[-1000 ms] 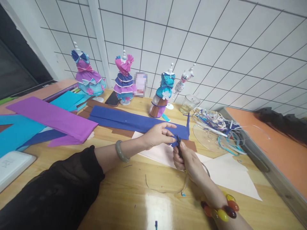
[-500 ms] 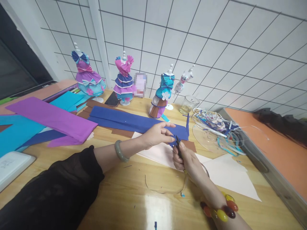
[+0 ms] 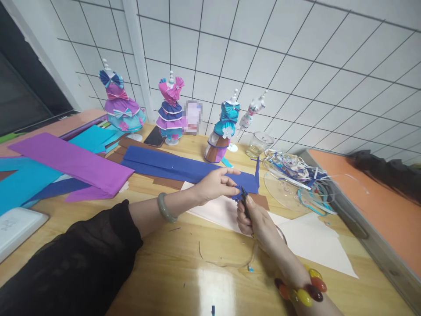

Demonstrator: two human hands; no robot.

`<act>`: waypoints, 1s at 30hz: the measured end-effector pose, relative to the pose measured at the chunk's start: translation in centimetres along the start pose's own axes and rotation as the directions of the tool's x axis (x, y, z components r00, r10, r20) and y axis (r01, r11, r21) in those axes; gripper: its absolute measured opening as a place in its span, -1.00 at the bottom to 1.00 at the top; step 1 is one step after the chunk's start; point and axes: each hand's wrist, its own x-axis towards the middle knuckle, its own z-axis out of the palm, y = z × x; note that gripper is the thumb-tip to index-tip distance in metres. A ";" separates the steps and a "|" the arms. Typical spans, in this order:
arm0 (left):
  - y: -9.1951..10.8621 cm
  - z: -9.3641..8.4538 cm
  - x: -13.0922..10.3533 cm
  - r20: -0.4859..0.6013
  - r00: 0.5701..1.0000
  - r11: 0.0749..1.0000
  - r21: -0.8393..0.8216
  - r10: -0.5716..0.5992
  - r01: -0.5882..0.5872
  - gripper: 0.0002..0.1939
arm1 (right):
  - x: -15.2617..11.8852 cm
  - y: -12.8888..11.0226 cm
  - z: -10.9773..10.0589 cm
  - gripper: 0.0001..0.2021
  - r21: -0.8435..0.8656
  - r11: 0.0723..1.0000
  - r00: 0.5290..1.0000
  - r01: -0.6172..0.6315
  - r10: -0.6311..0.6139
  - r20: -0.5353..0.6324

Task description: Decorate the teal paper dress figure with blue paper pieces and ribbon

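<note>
My left hand [image 3: 219, 184] pinches a small piece of dark blue paper or cloth [image 3: 237, 192] between thumb and forefinger, the other fingers loosely spread. Close against it, my right hand [image 3: 255, 217] is wrapped round small black scissors [image 3: 244, 199], their tips at the blue piece. My palm and fingers hide most of the handles. Under and behind both hands lie a folded dark blue sheet [image 3: 171, 164] and a pale pink sheet [image 3: 213, 210]. A scrap of brown sheet [image 3: 259, 201] shows just beyond the scissors.
Several dress forms stand along the tiled wall, one in a turquoise dress [image 3: 226, 127]. A glass cup [image 3: 259, 144] and a heap of thin strips [image 3: 292, 169] are at the right. Purple sheet [image 3: 75, 162] and turquoise sheets lie left, near a white box [image 3: 19, 230].
Both hands keep the same place and hold on the blue piece and the scissors. The view has shifted very slightly.
</note>
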 end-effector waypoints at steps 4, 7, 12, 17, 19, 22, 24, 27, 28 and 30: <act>-0.1 0.0 0.0 0.000 1.000 1.000 -0.006 0.006 -0.006 -0.47 | 0.1 0.1 -0.1 -0.60 -0.005 1.000 1.000 0.001 -0.001 -0.005; -0.1 0.0 0.0 -0.005 1.000 1.000 -0.003 0.003 -0.003 -0.47 | 0.1 0.2 -0.1 -0.60 0.007 1.000 1.000 -0.005 0.005 -0.003; 0.1 0.0 0.0 -0.019 1.000 1.000 -0.011 -0.002 0.002 -0.48 | 0.0 0.1 -0.1 -0.60 0.014 1.000 1.000 -0.008 0.008 -0.006; 0.0 0.0 0.0 -0.023 0.999 0.998 -0.060 -0.022 0.021 -0.48 | 0.2 0.4 -0.2 -0.60 0.032 0.999 1.000 0.022 -0.022 -0.022; -0.2 0.0 0.0 -0.011 1.000 0.996 -0.085 -0.029 0.027 -0.48 | 0.2 0.5 -0.2 -0.60 0.033 0.999 0.999 0.035 -0.034 -0.033; -0.5 0.1 -0.1 0.011 1.000 0.995 -0.092 -0.024 0.025 -0.47 | 0.3 0.5 -0.2 -0.59 0.034 0.999 0.998 0.039 -0.037 -0.041; -0.6 0.2 -0.1 0.011 1.000 0.995 -0.093 -0.019 0.020 -0.46 | 0.2 0.4 -0.1 -0.59 0.030 0.999 0.998 0.035 -0.034 -0.045; -0.7 0.3 -0.1 0.000 1.000 0.994 -0.106 -0.009 0.009 -0.45 | 0.2 0.4 -0.1 -0.59 0.035 0.999 0.999 0.029 -0.027 -0.039; -0.8 0.3 0.0 -0.002 1.000 0.994 -0.111 -0.005 0.005 -0.46 | 0.2 0.4 -0.1 -0.59 0.040 0.999 0.999 0.028 -0.026 -0.035; -0.8 0.3 0.0 -0.004 1.000 0.993 -0.117 0.000 -0.001 -0.47 | 0.2 0.5 -0.1 -0.60 0.046 0.998 0.999 0.030 -0.028 -0.030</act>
